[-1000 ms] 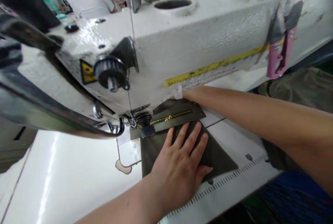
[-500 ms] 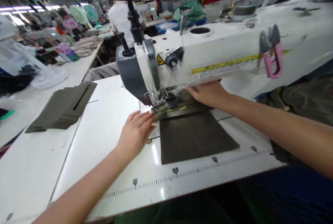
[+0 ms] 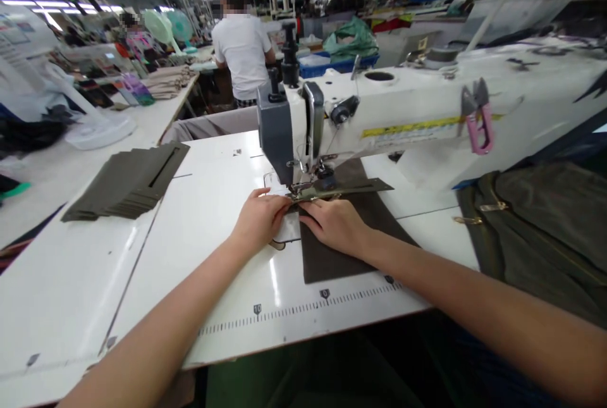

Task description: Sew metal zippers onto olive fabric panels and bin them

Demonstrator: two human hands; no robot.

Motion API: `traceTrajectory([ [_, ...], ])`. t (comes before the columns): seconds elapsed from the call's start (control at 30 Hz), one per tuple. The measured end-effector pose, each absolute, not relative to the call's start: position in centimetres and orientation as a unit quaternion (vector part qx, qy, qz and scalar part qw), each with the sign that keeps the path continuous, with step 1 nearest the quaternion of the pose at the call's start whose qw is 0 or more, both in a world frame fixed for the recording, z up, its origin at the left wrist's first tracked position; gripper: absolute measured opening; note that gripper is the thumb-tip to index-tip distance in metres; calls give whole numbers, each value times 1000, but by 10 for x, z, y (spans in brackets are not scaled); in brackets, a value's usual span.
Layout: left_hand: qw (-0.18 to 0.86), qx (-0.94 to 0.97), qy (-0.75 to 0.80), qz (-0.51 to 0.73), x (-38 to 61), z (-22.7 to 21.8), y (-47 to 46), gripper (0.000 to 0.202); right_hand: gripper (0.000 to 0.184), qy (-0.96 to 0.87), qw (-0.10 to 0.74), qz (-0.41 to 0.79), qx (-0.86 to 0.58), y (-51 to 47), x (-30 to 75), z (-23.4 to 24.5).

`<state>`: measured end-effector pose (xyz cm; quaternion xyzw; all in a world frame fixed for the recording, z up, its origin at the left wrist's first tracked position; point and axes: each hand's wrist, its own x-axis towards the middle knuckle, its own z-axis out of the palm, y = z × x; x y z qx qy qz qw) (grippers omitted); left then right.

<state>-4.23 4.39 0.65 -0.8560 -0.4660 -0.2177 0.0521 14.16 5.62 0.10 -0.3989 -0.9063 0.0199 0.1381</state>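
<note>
A dark olive-brown fabric panel [image 3: 325, 256] lies under the presser foot of a white sewing machine [image 3: 403, 107]. Across the panel runs a zipper strip [image 3: 365, 188] with gold-coloured metal, its right end sticking out past the machine head. My left hand [image 3: 260, 218] is closed at the strip's left end, fingertips right beside the needle area. Just to the right, my right hand [image 3: 339, 224] rests over the panel with its fingers closed on the strip's near edge. The fingertips of both hands almost meet and partly hide the strip there.
Left of the machine lies a stack of cut olive pieces [image 3: 126, 183] with slots. Pink-handled snips [image 3: 478, 123] hang on the machine arm. Dark fabric with zippers [image 3: 545, 224] lies at the right. Beyond the table stands a person in a white shirt [image 3: 241, 47].
My right hand has come from behind the strip to its near side, beside the needle. My left hand has closed at the strip's end. The view has shifted, showing more fabric at right.
</note>
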Motion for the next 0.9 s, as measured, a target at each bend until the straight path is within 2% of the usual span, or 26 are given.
traceTrajectory([
  [0.13, 103, -871, -437, -198, -37, 1, 35, 22, 25, -919, 157, -7, -361, 50, 148, -2],
  [0.33, 181, -870, -438, -135, -25, 7, 29, 26, 26, -910, 235, -76, -333, 54, 151, -2],
  [0.53, 214, -861, -441, -134, -18, 8, 30, 30, 32, -921, 215, 4, -324, 66, 149, -10],
  [0.9, 214, -856, -453, -129, -14, 6, 31, 28, 31, -921, 217, 15, -322, 66, 148, -10],
])
